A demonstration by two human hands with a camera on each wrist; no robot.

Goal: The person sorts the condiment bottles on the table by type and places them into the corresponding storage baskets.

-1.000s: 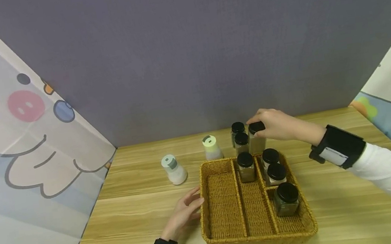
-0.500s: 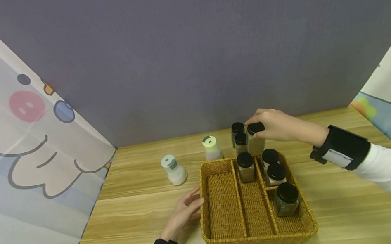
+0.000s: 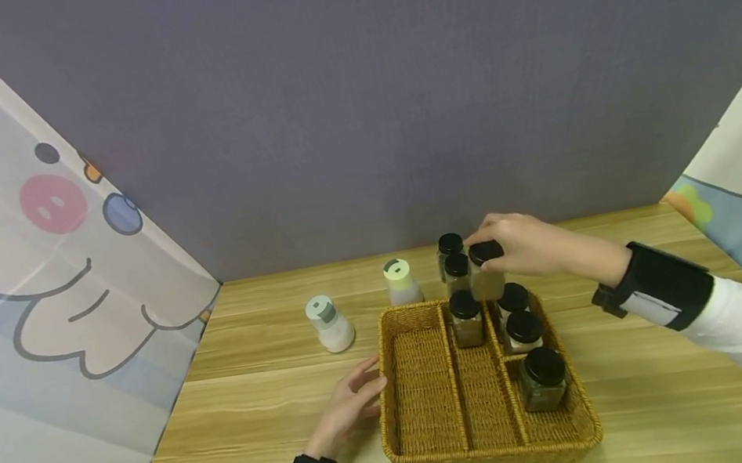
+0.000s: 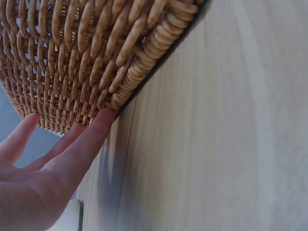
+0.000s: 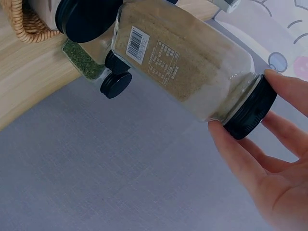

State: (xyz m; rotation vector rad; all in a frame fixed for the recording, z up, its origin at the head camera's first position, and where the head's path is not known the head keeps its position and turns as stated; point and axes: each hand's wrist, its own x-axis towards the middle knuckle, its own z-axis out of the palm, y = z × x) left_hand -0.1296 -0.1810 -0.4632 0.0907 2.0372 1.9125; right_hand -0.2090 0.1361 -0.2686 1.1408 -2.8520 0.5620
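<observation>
My right hand [image 3: 519, 244] pinches the black lid of a tall clear spice jar [image 5: 183, 57] of light brown powder, just behind the wicker basket [image 3: 432, 460]. In the right wrist view the jar bears a white barcode label and hangs over the other jars. The fingertips of my left hand [image 4: 53, 168], fingers extended, touch the basket's left side low down, by the table. A jar of brown powder [image 3: 468, 328] stands in the basket's middle compartment. On the basket's right side are two black-lidded jars [image 3: 524, 336] at the back and a wider jar [image 3: 544, 389] in front.
Behind the basket stand two more black-lidded jars, one with green flakes [image 5: 82, 58]. A yellow-green-topped shaker [image 3: 402, 282] sits at its back left, and a white-topped shaker [image 3: 331, 324] farther left. A grey panel [image 3: 353, 107] rises at the table's back edge.
My right hand has lifted the tall jar a little and brought it slightly toward the basket's back rim. The left hand and the basket keep their places.
</observation>
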